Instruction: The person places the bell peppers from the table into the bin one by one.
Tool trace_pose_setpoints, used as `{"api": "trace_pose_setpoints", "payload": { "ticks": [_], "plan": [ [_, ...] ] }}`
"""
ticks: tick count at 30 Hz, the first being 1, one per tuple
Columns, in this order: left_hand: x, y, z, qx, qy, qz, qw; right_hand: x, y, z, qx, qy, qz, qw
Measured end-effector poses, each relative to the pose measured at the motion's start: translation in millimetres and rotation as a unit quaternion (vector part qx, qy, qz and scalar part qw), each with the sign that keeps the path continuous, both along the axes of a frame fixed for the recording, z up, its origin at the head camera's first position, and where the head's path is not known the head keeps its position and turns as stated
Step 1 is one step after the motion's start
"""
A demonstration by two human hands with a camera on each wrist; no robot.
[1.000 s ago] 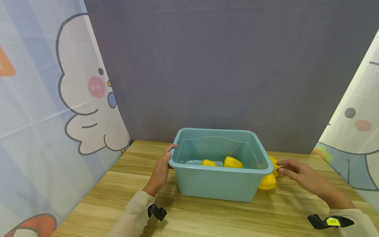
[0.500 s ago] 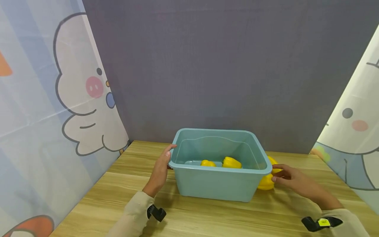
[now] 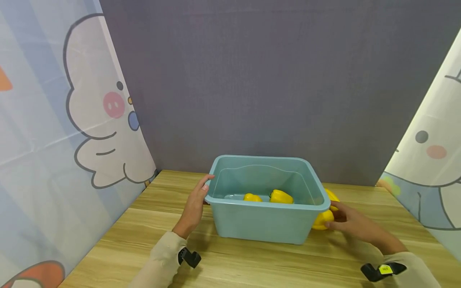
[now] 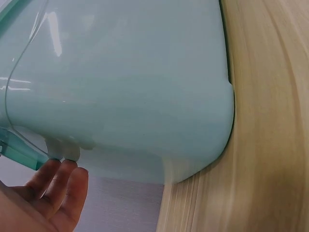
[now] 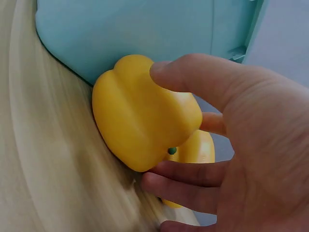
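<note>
On the table stands a light teal plastic bin point(image 3: 261, 224); inside it lie two yellow bell peppers, one on the left point(image 3: 252, 197) and a larger one point(image 3: 281, 197). My left hand point(image 3: 192, 208) holds the bin's left rim, a finger over the top and other fingertips against the outer wall below. Against the bin's right side sits another yellow bell pepper point(image 5: 145, 111). My right hand point(image 3: 354, 224) is around it, thumb on its near side and fingers curled behind and under it. Behind that one, a further yellow bell pepper point(image 3: 332, 196) is partly hidden.
The wood-grain table point(image 3: 144, 248) extends on both sides of the bin. A dark grey panel point(image 3: 266, 80) rises at the back. Printed cartoon cloths hang at the left point(image 3: 43, 120) and right point(image 3: 428, 168).
My right hand has moved left and slightly down from beside the peppers to take hold of the nearer one. My left hand and the bin have stayed in place.
</note>
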State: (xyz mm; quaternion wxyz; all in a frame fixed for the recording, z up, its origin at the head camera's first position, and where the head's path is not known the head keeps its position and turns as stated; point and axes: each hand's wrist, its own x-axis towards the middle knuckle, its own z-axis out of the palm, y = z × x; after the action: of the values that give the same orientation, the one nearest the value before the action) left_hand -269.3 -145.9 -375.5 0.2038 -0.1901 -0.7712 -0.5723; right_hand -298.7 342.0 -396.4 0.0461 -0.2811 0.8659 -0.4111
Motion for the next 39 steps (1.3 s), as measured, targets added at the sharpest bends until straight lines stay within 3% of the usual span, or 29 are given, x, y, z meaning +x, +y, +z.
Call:
{"api": "trace_pose_setpoints", "payload": {
  "ticks": [6,13,17,26,39],
  "plan": [
    [0.5,-1,-0.9,0.002,-0.002,-0.002,1.0000,-3.4,-2,-5.2,-0.026,0.007,0.047,0.999],
    [7.4,1,8.3,-0.011,-0.016,0.004,0.9998,-4.6,-3,-8.8,-0.027,0.022,0.060,0.998],
    [7.1,1,9.3,-0.015,-0.015,0.001,0.9998,-4.0,-3,-9.4,-0.027,0.024,0.056,0.998],
    [-1.1,-1,-1.9,-0.005,0.001,0.001,1.0000,-3.5,-4,-11.0,-0.026,0.033,0.048,0.998],
    [-1.2,0,-0.3,0.003,-0.002,-0.009,1.0000,-0.8,-4,-9.9,-0.010,0.034,0.000,0.999]
  ]
}}
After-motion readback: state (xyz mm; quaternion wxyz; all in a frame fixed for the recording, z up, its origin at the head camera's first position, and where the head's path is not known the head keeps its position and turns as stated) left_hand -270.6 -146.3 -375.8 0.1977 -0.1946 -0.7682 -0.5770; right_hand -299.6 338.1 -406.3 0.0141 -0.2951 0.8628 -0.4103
